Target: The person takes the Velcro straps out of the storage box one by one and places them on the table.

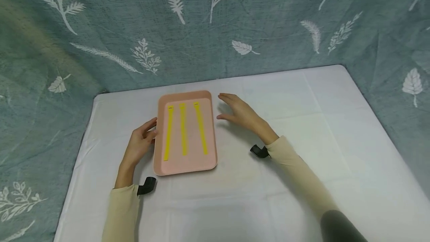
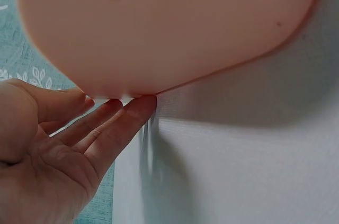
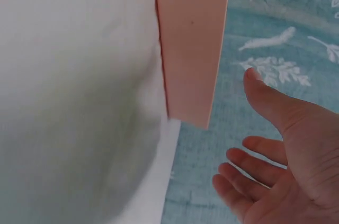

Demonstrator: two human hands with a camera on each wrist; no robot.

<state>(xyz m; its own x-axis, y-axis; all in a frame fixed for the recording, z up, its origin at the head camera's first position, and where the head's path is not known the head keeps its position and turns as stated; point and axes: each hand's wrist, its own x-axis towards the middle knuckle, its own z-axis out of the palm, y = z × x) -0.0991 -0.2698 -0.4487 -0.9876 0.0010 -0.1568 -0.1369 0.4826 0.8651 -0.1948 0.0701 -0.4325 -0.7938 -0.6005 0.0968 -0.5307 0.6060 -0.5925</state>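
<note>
Three slim yellow strips [image 1: 183,130] lie lengthwise, apart, in a round-cornered pink tray [image 1: 192,164].

From the wearer's head, one camera looks forward and down, taking in the white cloth-covered table [image 1: 275,197] and blue-green leaf-printed fabric [image 1: 117,21] beyond. The wrist cameras look close past the left hand [image 1: 137,144] and right hand [image 1: 242,114]; the smooth pale-pink rectangular tray [image 1: 191,163] appears in all three.

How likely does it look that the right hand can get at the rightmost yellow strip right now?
Probably yes: the right hand is open beside the tray, not touching it, and nothing covers the strip. Only the tray's raised side stands between them, and the hand could likely pass over it.
</note>
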